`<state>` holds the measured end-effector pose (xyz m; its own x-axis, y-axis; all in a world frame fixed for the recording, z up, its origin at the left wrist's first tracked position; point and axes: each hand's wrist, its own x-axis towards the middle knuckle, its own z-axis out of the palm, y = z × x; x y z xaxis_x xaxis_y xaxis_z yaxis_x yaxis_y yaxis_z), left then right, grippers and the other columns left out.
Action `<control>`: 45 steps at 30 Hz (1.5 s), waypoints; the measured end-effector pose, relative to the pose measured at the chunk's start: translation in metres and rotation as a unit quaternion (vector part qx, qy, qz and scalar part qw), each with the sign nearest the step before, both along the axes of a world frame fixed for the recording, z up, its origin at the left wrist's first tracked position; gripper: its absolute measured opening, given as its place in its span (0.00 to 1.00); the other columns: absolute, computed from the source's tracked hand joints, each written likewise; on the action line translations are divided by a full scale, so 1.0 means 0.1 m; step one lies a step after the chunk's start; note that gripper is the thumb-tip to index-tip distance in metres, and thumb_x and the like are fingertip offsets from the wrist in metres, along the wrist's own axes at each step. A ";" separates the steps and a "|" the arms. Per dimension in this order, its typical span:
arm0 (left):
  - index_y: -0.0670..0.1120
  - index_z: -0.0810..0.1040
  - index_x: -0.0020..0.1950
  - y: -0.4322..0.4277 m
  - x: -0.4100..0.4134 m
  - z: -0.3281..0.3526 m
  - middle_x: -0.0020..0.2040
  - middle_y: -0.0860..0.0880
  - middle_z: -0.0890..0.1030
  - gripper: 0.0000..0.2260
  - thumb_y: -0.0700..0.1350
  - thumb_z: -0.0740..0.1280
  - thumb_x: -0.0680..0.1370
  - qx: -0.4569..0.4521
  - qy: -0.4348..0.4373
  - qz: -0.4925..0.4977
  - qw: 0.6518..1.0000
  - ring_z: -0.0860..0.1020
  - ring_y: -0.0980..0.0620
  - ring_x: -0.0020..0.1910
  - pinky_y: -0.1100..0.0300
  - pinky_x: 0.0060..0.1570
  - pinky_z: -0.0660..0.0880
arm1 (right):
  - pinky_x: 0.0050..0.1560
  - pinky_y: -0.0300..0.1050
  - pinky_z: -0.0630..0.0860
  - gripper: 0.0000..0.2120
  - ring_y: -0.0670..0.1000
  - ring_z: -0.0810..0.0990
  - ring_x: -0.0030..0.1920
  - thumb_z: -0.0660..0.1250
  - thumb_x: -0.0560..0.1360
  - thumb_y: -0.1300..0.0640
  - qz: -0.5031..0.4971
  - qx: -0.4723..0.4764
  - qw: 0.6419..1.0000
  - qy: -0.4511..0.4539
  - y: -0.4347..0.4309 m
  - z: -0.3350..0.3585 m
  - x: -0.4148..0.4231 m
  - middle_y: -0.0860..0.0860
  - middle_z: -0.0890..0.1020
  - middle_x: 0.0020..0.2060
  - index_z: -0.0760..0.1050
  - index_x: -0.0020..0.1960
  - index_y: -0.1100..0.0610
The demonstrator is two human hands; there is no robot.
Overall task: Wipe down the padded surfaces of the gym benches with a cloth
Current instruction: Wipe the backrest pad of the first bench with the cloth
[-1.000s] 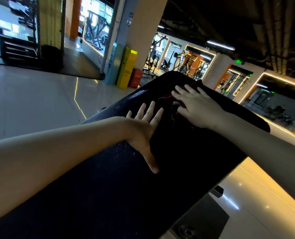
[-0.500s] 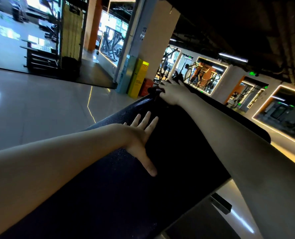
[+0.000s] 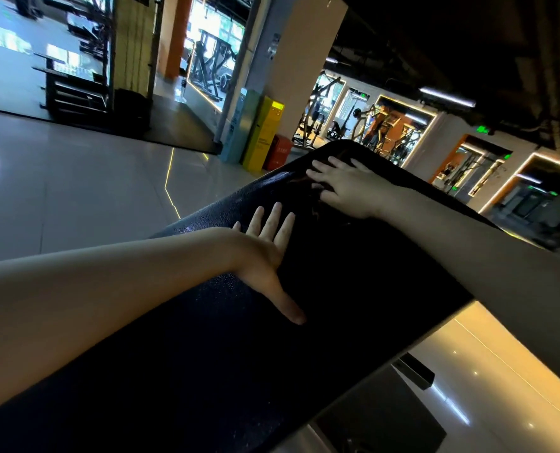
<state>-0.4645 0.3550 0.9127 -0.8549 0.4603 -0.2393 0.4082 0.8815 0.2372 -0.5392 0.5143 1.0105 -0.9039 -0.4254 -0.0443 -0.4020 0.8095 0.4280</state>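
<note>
Cloth (image 3: 304, 186) is dark reddish & hard to tell from the black bench pad (image 3: 337, 305). It lies bunched on top of the pad near its far end, mostly under my R hand (image 3: 347, 189). R hand is open: fingers spread & fairly straight, palm pressing down on the cloth, not curled round it. Bits of cloth show past my fingertips & on the thumb side.

L hand (image 3: 265, 253) lies flat on the pad, nearer me than the cloth, by the pad's left edge. Its fingers are straight, thumb stuck out wide toward me, holding nothing. It's just beside the cloth; can't tell if they touch.

The pad's left edge is pebbled w/ a wet-looking sheen; the rest is too dark to read.

Past the pad's far end, to the left, are a yellow cabinet (image 3: 265, 132), a small red box (image 3: 279, 153) beside it & a pillar (image 3: 295, 70) behind. Past the far end, to the right, gym machines (image 3: 386, 132) stand in lit rooms. Glossy tiled floor (image 3: 75, 191) shows either side of the pad.
</note>
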 end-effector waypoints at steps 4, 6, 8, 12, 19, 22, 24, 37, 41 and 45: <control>0.50 0.21 0.71 0.02 0.03 -0.01 0.69 0.49 0.18 0.68 0.74 0.71 0.59 -0.008 -0.001 0.007 1.000 0.25 0.43 0.72 0.37 0.74 0.39 | 0.75 0.54 0.40 0.26 0.51 0.44 0.78 0.49 0.83 0.48 -0.011 0.009 1.000 0.022 -0.31 -0.13 -0.31 0.49 0.47 0.79 0.49 0.79 0.50; 0.50 0.21 0.71 0.02 0.03 -0.01 0.69 0.49 0.19 0.67 0.74 0.71 0.59 -0.009 0.000 0.007 1.000 0.25 0.43 0.72 0.37 0.74 0.39 | 0.75 0.54 0.40 0.26 0.51 0.45 0.78 0.48 0.83 0.47 -0.017 0.010 0.999 0.027 -0.42 -0.16 -0.42 0.49 0.48 0.79 0.50 0.79 0.50; 0.50 0.21 0.72 0.01 0.03 0.00 0.70 0.49 0.19 0.67 0.74 0.71 0.60 -0.002 -0.004 0.009 1.000 0.25 0.43 0.72 0.37 0.74 0.39 | 0.75 0.54 0.40 0.25 0.51 0.45 0.78 0.48 0.83 0.47 -0.023 0.005 0.999 0.025 -0.50 -0.16 -0.45 0.49 0.49 0.79 0.51 0.79 0.50; 0.51 0.23 0.73 -0.02 0.09 0.04 0.73 0.49 0.22 0.65 0.72 0.71 0.61 0.010 -0.006 0.011 1.000 0.26 0.45 0.73 0.39 0.74 0.39 | 0.75 0.53 0.39 0.25 0.51 0.44 0.78 0.48 0.83 0.48 -0.029 0.004 0.999 0.013 -0.52 -0.16 -0.35 0.49 0.48 0.79 0.51 0.79 0.50; 0.50 0.26 0.75 -0.23 0.23 0.04 0.74 0.51 0.25 0.60 0.68 0.71 0.66 0.046 0.006 0.001 0.999 0.29 0.47 0.74 0.42 0.75 0.42 | 0.75 0.52 0.40 0.25 0.51 0.44 0.78 0.50 0.83 0.51 0.024 0.026 0.999 -0.039 -0.29 -0.13 -0.02 0.49 0.47 0.79 0.51 0.79 0.50; 0.49 0.26 0.75 -0.25 0.25 -0.03 0.74 0.50 0.25 0.61 0.68 0.71 0.66 0.053 0.004 0.002 0.999 0.29 0.47 0.74 0.41 0.75 0.41 | 0.75 0.52 0.40 0.25 0.50 0.44 0.78 0.50 0.83 0.52 0.046 0.031 0.997 -0.061 -0.20 -0.13 0.05 0.48 0.48 0.79 0.51 0.79 0.50; 0.48 0.27 0.75 -0.23 0.25 -0.07 0.74 0.50 0.25 0.62 0.68 0.72 0.66 0.058 0.009 0.005 0.998 0.29 0.46 0.74 0.40 0.75 0.41 | 0.75 0.52 0.41 0.25 0.50 0.44 0.78 0.51 0.83 0.52 0.052 0.034 0.997 -0.049 -0.20 -0.14 -0.01 0.47 0.48 0.79 0.51 0.79 0.49; 0.49 0.28 0.76 -0.26 0.26 -0.03 0.76 0.50 0.28 0.61 0.66 0.73 0.67 0.064 -0.001 0.022 0.998 0.31 0.47 0.75 0.42 0.75 0.43 | 0.75 0.52 0.41 0.25 0.49 0.45 0.78 0.49 0.83 0.49 0.001 0.011 1.000 0.001 -0.73 -0.32 -0.35 0.48 0.50 0.79 0.52 0.78 0.50; 0.47 0.29 0.76 -0.29 0.31 -0.07 0.75 0.50 0.27 0.61 0.67 0.72 0.67 0.058 -0.006 0.030 0.998 0.31 0.47 0.75 0.41 0.76 0.45 | 0.75 0.51 0.40 0.25 0.48 0.44 0.78 0.50 0.82 0.50 0.028 0.012 0.999 -0.032 -0.56 -0.31 -0.09 0.48 0.48 0.79 0.51 0.79 0.49; 0.46 0.27 0.75 -0.32 0.33 -0.14 0.74 0.49 0.24 0.60 0.68 0.70 0.68 0.058 -0.002 0.019 0.998 0.29 0.47 0.75 0.41 0.75 0.42 | 0.75 0.50 0.41 0.25 0.47 0.44 0.78 0.51 0.83 0.51 0.057 0.041 0.996 -0.054 -0.32 -0.25 0.18 0.46 0.48 0.78 0.50 0.79 0.48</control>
